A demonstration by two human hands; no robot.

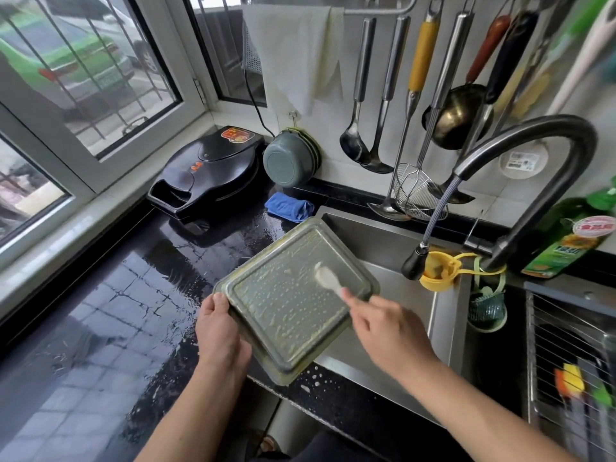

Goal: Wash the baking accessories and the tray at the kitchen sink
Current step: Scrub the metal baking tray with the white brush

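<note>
A person stood at a kitchen sink [393, 248], seen from a camera on their head, looking down at both bare forearms. The left hand [218, 331] gripped the near-left edge of a square metal baking tray [293, 301], fingers curled under it and thumb on the rim. The tray was held tilted and turned underside up, partly over the black countertop [116, 295] and partly over the basin, likely so that suds would run toward the sink. Its surface was streaked with pale, foamy residue.

The right hand [380, 325] pinched the handle of a small scrubbing tool [328, 278], blurred by motion, whose pale head rested against the tray's far-right area. The exact kind of tool could not be told.

The dark curved faucet [520, 161] arched over the basin from the right, with its spout hanging clear of the tray; no running water showed. A green bottle of dish liquid [566, 241] stood behind the faucet. In the rack [573, 361] at far right lay colourful items, possibly other baking accessories, too blurred to name.

The countertop was wet. On it sat a black electric griddle [206, 171] and a folded blue cloth [289, 206]. Ladles and strainers [416, 128] hung on the wall above.
</note>
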